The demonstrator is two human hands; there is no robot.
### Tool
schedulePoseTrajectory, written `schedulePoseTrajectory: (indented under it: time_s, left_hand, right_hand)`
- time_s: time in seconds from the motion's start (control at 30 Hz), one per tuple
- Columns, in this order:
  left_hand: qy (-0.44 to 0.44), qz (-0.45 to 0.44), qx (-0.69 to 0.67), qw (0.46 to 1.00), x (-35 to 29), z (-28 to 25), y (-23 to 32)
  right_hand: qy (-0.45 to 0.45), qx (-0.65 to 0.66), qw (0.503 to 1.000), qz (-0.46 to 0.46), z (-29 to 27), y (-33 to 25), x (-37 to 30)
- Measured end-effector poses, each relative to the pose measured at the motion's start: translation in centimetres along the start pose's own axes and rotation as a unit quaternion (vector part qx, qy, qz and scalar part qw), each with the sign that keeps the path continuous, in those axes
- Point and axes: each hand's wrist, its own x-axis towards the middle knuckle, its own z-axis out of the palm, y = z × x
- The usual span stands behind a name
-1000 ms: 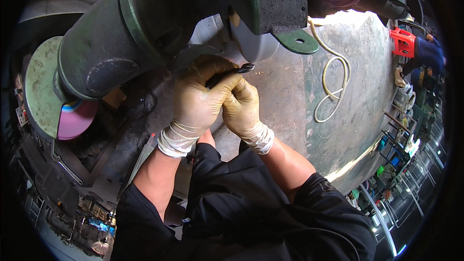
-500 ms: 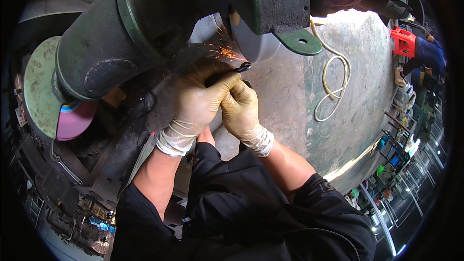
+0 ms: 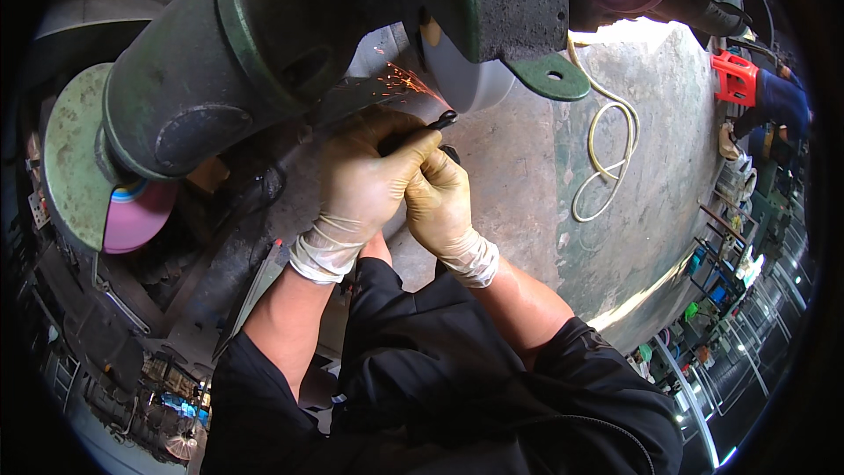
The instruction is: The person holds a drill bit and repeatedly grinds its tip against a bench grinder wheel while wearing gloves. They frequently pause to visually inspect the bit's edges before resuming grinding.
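Both of my hands wear pale, yellow-stained gloves and meet just below the grinder's white grinding wheel (image 3: 470, 81). Pinched in my left hand (image 3: 360, 178) is a dark drill bit (image 3: 446, 120), its fluted tip pointing up and right against the wheel's lower edge. Orange sparks (image 3: 406, 81) fly up and left from that contact. My right hand (image 3: 441, 202) is closed against the left one, its fingers around the bit too. A dark bit of something shows beyond the right fingers; the gloves hide most of what they grip.
The green-black grinder body (image 3: 176, 79) looms at upper left, with a pink wheel (image 3: 141, 218) under its guard. A green metal tab (image 3: 549, 77) juts right of the white wheel. A pale hose (image 3: 607, 167) coils on the floor. A person (image 3: 781, 104) is near a red stool (image 3: 734, 77).
The hands have shifted very slightly right, with the bit still at the wheel. The spark stream is now narrower and steeper.
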Motion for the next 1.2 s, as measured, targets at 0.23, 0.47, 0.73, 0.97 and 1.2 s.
schedulePoseTrajectory:
  time_s: [0.23,0.47,0.73,0.97,1.2]
  left_hand:
    - [-0.022,0.019,-0.041,0.999,-2.6,0.2,1.9]
    - [-0.037,0.190,0.080,0.978,-6.3,-0.5,7.5]
    - [0.041,0.297,0.158,0.941,-11.1,0.3,15.7]
    - [0.081,0.331,0.200,0.919,-15.7,2.1,21.4]
    - [0.150,0.344,0.208,0.903,-18.6,4.5,24.0]
  right_hand:
    - [-0.026,-0.100,0.990,-0.097,-0.6,-2.0,-1.7]
    - [-0.113,-0.244,0.937,-0.222,-1.8,-7.4,-4.2]
    - [-0.183,-0.280,0.894,-0.296,-0.6,-15.5,-8.4]
    - [-0.260,-0.268,0.882,-0.288,-1.0,-21.4,-12.4]
    - [-0.326,-0.223,0.890,-0.227,-2.0,-25.3,-15.5]
